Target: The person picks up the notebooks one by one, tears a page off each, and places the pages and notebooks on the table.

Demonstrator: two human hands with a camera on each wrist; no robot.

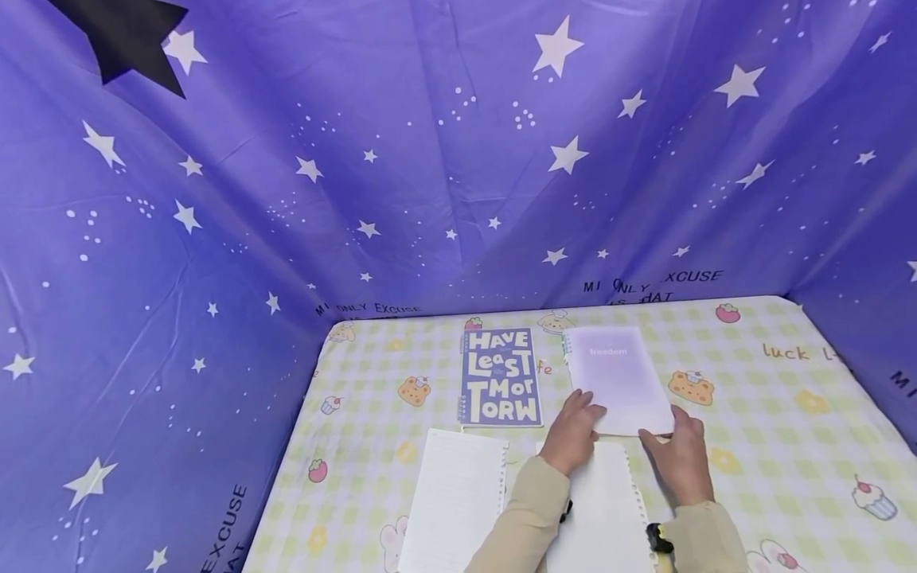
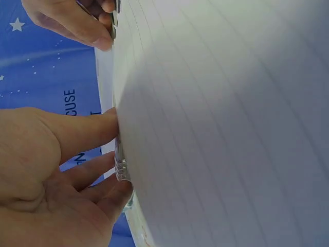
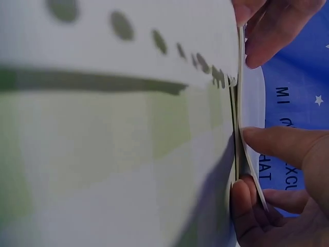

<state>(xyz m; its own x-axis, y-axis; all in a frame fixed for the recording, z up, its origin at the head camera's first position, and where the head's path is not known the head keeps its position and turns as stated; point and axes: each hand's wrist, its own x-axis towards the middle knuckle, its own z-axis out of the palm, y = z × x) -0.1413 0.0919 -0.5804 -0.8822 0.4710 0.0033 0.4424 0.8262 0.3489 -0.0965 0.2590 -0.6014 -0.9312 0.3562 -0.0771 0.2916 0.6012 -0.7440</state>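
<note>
A purple ring-bound notebook (image 1: pixel 619 382) marked "freedom" lies at the back right of the table. My left hand (image 1: pixel 573 434) holds its lower left corner; in the left wrist view the thumb and fingers (image 2: pixel 115 203) are at the edge near the clear binding rings (image 2: pixel 121 167). At the lower right corner, my right hand (image 1: pixel 680 458) pinches the notebook, and the right wrist view shows a thumb (image 3: pixel 257 136) on one side and fingers on the other. Beneath my forearms lies a white page with punched holes (image 1: pixel 602 485), partly hidden by the left sleeve.
A blue notebook (image 1: pixel 500 378) with large white lettering lies left of the purple one. Nearer stands another white punched page (image 1: pixel 454 493), flat on the checked tablecloth (image 1: pixel 358 469). Purple star-printed curtains (image 1: pixel 430 199) rise behind and left of the table.
</note>
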